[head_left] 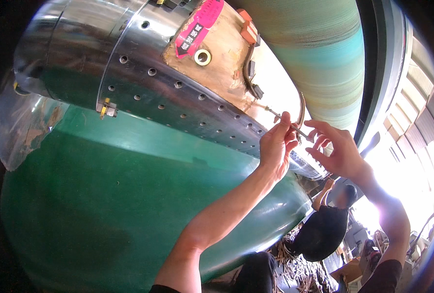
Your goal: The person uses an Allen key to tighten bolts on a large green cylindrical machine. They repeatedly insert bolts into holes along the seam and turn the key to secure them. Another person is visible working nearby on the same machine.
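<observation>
My left hand (276, 146) is closed, its thumb and fingers pinching a thin metal rod (301, 132). The rod slants across the fingertips, its upper end toward the pale wooden board (217, 78). Beside the rod's lower end is my right hand (338, 149), fingers curved and apart, with nothing visibly gripped. Both hands are raised over the edge of a long polished metal beam (143, 58) with rows of holes. On the board lie a roll of yellow tape (202, 57) and a pink label strip (200, 27).
Beneath the beam curves a large glossy green surface (104, 195). A big greenish roller (314, 58) rises behind the board. Another person (324, 229) in dark clothes works at the lower right, near scattered strips (300, 263). A small yellow-and-metal clamp (107, 108) sits on the beam's edge.
</observation>
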Demonstrator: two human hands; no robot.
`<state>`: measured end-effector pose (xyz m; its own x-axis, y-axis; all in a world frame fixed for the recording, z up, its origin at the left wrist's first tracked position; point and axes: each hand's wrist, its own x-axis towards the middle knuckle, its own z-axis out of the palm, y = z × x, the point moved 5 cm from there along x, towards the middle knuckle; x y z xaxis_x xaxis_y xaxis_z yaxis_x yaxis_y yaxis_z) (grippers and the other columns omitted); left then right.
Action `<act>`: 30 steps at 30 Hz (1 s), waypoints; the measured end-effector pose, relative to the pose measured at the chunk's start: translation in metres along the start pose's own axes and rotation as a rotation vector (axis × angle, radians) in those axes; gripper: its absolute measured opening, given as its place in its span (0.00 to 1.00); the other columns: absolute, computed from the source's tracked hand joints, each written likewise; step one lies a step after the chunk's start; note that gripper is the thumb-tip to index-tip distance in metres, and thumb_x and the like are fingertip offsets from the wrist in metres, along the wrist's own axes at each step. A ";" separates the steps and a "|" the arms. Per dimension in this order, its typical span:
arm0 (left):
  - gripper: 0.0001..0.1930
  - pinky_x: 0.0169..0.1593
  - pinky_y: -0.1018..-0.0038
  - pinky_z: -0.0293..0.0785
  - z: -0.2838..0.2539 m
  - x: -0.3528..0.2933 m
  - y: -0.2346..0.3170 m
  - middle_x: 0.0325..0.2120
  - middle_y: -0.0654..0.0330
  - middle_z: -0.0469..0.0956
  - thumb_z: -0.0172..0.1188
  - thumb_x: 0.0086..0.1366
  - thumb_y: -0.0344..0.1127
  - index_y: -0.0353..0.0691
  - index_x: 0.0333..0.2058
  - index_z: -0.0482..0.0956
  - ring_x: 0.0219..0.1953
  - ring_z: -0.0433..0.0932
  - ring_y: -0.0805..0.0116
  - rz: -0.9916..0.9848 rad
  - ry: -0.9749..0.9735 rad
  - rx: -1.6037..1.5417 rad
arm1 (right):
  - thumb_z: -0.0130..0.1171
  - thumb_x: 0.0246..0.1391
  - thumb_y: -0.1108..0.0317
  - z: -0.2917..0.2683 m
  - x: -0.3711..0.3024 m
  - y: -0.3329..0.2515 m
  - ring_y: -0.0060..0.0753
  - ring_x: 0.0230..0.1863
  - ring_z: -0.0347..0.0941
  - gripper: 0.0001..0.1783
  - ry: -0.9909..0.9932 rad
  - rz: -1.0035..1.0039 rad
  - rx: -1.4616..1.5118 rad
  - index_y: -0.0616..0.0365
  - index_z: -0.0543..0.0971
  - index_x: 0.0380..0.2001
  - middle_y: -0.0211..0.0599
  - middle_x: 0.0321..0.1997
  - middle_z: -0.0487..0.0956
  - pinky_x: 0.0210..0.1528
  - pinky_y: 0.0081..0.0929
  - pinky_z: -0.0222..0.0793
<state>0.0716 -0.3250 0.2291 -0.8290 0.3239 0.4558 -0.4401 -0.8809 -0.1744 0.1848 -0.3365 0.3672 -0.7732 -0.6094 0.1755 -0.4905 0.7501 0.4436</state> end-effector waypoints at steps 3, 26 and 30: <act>0.15 0.30 0.85 0.76 -0.003 0.001 0.001 0.26 0.69 0.78 0.62 0.69 0.49 0.42 0.36 0.80 0.28 0.75 0.83 -0.030 0.017 0.036 | 0.66 0.56 0.70 0.001 0.006 -0.005 0.29 0.31 0.82 0.23 0.033 -0.108 -0.024 0.55 0.76 0.56 0.38 0.35 0.85 0.36 0.27 0.79; 0.15 0.34 0.81 0.78 0.004 -0.006 0.006 0.33 0.67 0.80 0.62 0.70 0.45 0.41 0.48 0.78 0.34 0.78 0.80 0.054 -0.062 0.009 | 0.41 0.69 0.64 0.026 0.004 0.021 0.32 0.29 0.82 0.20 -0.098 0.668 1.355 0.63 0.72 0.56 0.42 0.30 0.82 0.34 0.25 0.79; 0.10 0.31 0.83 0.74 0.002 -0.004 0.004 0.29 0.70 0.79 0.64 0.69 0.45 0.46 0.38 0.80 0.31 0.75 0.83 0.011 -0.014 -0.021 | 0.51 0.63 0.71 0.009 0.004 0.012 0.34 0.33 0.83 0.22 -0.037 0.328 0.491 0.58 0.70 0.60 0.42 0.38 0.83 0.37 0.29 0.80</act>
<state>0.0738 -0.3300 0.2286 -0.8290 0.3098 0.4657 -0.4384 -0.8769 -0.1972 0.1727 -0.3277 0.3655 -0.9250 -0.3227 0.2004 -0.3452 0.9344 -0.0886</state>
